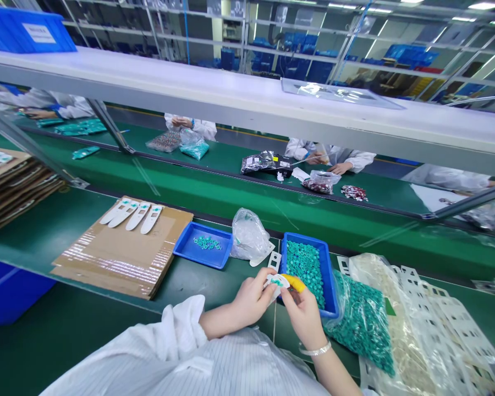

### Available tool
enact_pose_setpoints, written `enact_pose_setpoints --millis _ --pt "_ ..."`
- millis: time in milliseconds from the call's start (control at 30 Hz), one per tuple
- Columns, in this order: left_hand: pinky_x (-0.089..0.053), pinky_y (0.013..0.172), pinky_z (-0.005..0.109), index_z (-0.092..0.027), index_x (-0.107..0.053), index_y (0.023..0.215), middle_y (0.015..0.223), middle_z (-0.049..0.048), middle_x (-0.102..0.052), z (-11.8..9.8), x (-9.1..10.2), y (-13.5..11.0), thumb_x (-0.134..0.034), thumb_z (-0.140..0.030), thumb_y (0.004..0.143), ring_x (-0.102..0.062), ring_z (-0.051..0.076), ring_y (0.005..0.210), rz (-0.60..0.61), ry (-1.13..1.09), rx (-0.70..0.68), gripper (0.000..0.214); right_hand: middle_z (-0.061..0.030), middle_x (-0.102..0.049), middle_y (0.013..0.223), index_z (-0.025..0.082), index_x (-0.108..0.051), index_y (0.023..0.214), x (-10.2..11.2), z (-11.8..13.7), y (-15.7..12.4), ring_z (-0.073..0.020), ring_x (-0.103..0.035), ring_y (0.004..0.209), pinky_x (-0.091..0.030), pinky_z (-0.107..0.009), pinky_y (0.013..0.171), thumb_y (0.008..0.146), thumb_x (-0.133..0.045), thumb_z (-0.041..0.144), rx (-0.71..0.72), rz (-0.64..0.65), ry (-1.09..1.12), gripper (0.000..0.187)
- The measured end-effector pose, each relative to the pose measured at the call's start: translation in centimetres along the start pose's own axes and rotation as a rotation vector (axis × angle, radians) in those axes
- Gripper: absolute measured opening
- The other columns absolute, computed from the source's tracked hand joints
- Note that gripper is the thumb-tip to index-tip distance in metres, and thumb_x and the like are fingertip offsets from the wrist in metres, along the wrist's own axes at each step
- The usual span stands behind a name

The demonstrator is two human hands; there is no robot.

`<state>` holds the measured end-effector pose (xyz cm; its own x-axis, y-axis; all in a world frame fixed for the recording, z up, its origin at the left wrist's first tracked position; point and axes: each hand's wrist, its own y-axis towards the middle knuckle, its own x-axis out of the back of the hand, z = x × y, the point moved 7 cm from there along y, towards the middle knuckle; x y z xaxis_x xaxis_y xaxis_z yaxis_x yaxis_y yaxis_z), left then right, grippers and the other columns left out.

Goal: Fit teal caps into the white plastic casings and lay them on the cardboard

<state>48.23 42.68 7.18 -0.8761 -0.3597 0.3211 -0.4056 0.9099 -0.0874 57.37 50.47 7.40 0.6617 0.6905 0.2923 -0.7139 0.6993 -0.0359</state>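
Strip of white plastic (284, 280) sits just left of the blue tray (332, 278), pinched by left hand (253, 297) and right hand (305, 318) together — best held level, thumbs pressing its green piece (277, 282) evenly.

Panel (277, 281) between 2 trays (185, 247)

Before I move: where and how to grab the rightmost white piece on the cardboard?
I'd pinch the rightmost white piece by its long edges, below the teal part, coming from above on the near side. It lies flat and elongated on the cardboard, teal part toward its far end, with bare board beyond its near tip and to its right.
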Motion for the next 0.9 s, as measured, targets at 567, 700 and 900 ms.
enact_pose_setpoints --millis 567,700,900 --pt "-0.039 0.061 0.022 -0.017 -0.048 0.101 0.079 0.0023 -0.06 1.0 2.3 -0.8 -0.034 -0.03 0.087 -0.055 0.012 0.068 -0.143 0.222 -0.166 0.024 -0.0081 -0.06 0.092 0.018 -0.056 0.098 -1.8 -1.0 0.5 -0.0186 -0.058 0.083 -0.05 -0.033 0.075 0.077 -0.052 0.036 0.033 0.012 -0.052 0.028" --pt "-0.041 0.077 0.025 -0.017 -0.05 0.101 0.092 0.0058 -0.054 5.3 10.4 0.4 -0.034 -0.029 0.087 -0.052 0.014 0.086 -0.487 0.402 -0.081 0.025 -0.0097 -0.06 0.101 0.018 -0.054 0.104 -1.6 -3.3 1.0 -0.0211 -0.057 0.092 -0.05 -0.032 0.08 0.072 -0.055 0.044 -0.057 -0.024 -0.036 0.041" --pt "-0.042 0.077 0.03 -0.017 -0.053 0.102 0.093 0.0084 -0.048 14.6 26.8 1.4 -0.033 -0.026 0.085 -0.05 0.018 0.086 -0.8 0.768 0.377 0.027 -0.0096 -0.059 0.105 0.018 -0.056 0.103 -0.2 -7.8 1.6 -0.0242 -0.055 0.099 -0.049 -0.029 0.083 0.063 -0.062 0.049 -0.22 0.001 -0.044 0.051"
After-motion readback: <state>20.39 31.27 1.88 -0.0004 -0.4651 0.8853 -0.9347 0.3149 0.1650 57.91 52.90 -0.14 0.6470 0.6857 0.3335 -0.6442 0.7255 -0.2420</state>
